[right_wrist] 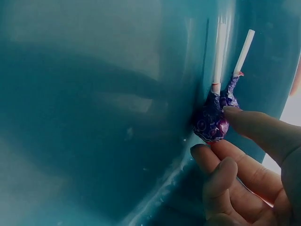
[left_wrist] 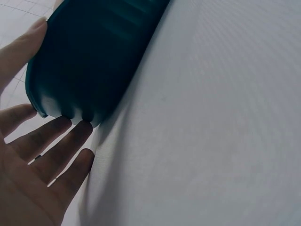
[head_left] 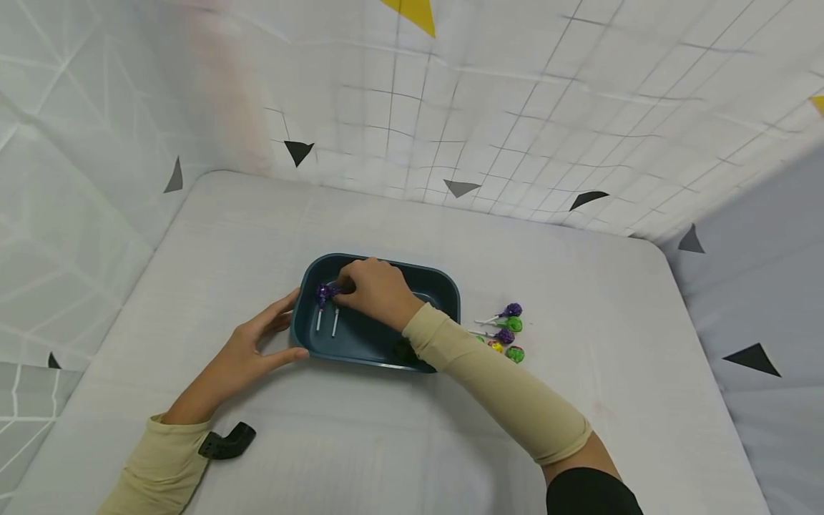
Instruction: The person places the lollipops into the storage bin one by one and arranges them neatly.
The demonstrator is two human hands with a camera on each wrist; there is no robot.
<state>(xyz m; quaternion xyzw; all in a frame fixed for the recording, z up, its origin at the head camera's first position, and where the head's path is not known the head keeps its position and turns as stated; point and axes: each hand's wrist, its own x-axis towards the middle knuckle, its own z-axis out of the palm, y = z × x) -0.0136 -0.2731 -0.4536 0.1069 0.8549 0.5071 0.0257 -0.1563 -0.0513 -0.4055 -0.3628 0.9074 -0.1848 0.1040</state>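
Note:
In the head view, a dark teal tray stands on the white-covered table. My right hand reaches into its left end. There its thumb and fingertips pinch a purple-wrapped lollipop, whose white stick points up in the right wrist view. A second purple lollipop lies close behind it, partly covered by the thumb. Outside the tray, my left hand spans the left end. Its thumb touches the front rim and its spread, nearly straight fingers touch the end wall, as the left wrist view also shows.
Several lollipops in purple, green and yellow wrappers lie on the table right of the tray, partly behind the right forearm. A dark greenish thing sits in the tray's shaded front. White patterned sheets stand around the table.

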